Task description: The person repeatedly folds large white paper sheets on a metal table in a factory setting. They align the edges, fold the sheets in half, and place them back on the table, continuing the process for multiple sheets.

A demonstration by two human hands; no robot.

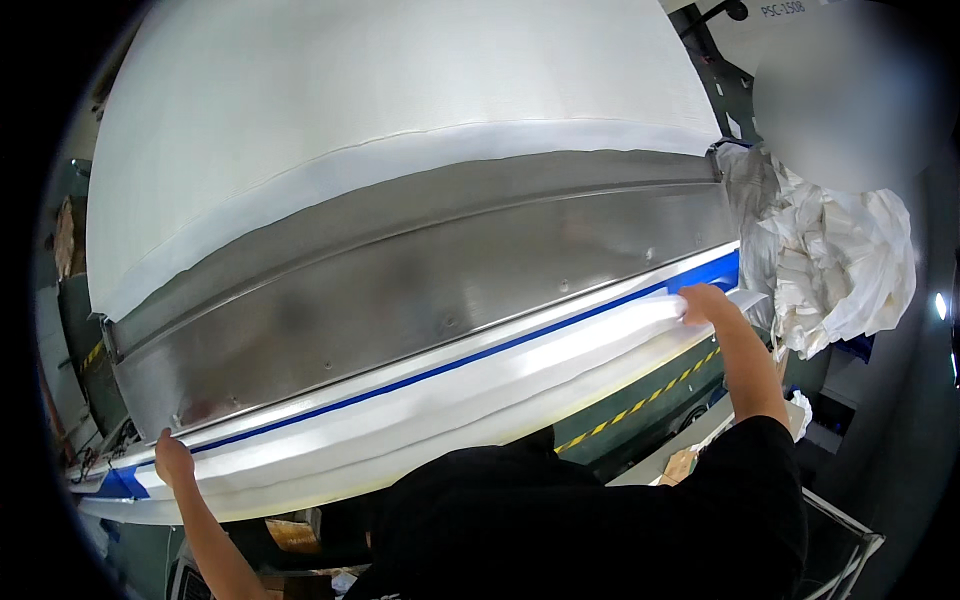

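Note:
A long strip of smooth white fabric [420, 410] runs across in front of me. With its fingers closed, my right hand [703, 303] grips the fabric's right end. My left hand [175, 458], also closed, is at the left end, holding the fabric beside the metal plate's corner; its fingertips are partly hidden. Along the fabric's far side lies a narrow blue strip [430, 374], with wider blue patches at both ends. Beyond it stretches a wide grey metal plate [420, 265].
Past the plate rises a broad white sheet [420, 65]. Crumpled white sheeting [835, 255] hangs at the right. Yellow-black striped tape [637, 405] crosses the green floor below. A metal frame [850, 560] stands at lower right, and cardboard [293, 535] lies at lower left.

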